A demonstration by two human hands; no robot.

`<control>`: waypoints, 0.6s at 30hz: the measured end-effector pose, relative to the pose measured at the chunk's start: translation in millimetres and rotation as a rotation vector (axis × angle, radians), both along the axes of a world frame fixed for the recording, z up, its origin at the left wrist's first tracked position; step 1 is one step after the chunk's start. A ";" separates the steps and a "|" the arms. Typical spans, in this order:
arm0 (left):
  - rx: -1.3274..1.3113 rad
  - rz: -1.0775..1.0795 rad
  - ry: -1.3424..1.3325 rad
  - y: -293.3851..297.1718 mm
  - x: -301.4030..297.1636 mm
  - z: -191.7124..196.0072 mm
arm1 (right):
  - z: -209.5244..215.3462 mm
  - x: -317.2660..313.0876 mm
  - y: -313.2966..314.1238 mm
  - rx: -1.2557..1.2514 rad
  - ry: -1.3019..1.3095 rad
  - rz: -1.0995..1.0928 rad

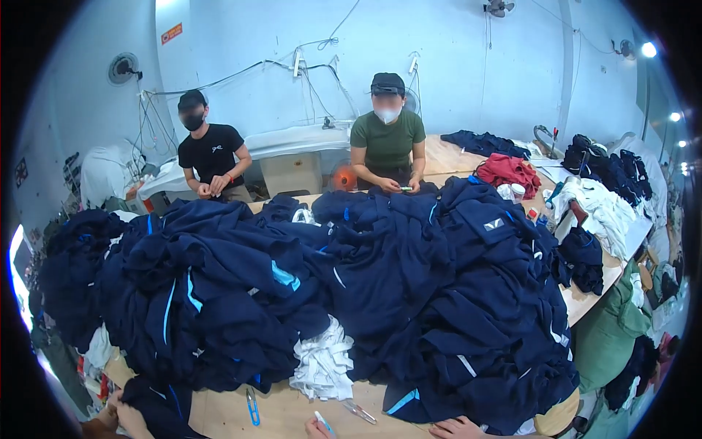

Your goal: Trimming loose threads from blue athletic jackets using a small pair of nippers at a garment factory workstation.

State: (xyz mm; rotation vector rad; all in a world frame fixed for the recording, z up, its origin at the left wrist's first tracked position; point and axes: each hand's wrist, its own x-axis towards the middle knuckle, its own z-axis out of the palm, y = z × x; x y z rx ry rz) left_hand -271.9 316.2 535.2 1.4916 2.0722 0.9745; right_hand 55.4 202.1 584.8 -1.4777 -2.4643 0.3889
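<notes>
Light-blue-and-white slim tool (324, 422) is sitting clasped in the left hand (316, 431) at the lower edge; right hand (457, 428) is resting on the near edge of the navy fabric garment pile (490, 329), can't tell if pinching. White crumpled fabric strips (323, 362), blue-handled snips (253, 407) and a slim silvery tool (360, 413) are lying on the pale wooden tabletop (219, 413); two masked co-workers (386, 143) are working beyond the pile.

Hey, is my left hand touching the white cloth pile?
Apart: the head view shows bare tabletop between your left hand and the white pile.
</notes>
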 end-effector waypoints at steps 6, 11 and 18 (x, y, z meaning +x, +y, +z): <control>0.071 -0.041 -0.201 8.7 15.2 24.1 | 36.7 -66.1 25.9 -0.168 0.411 -0.330; 0.222 -0.369 -0.558 -14.6 69.6 55.6 | 31.2 -138.6 88.9 -0.236 1.102 -0.458; 0.427 -0.471 -0.571 -13.3 81.8 96.8 | 61.5 -133.2 93.1 -0.093 1.307 -0.390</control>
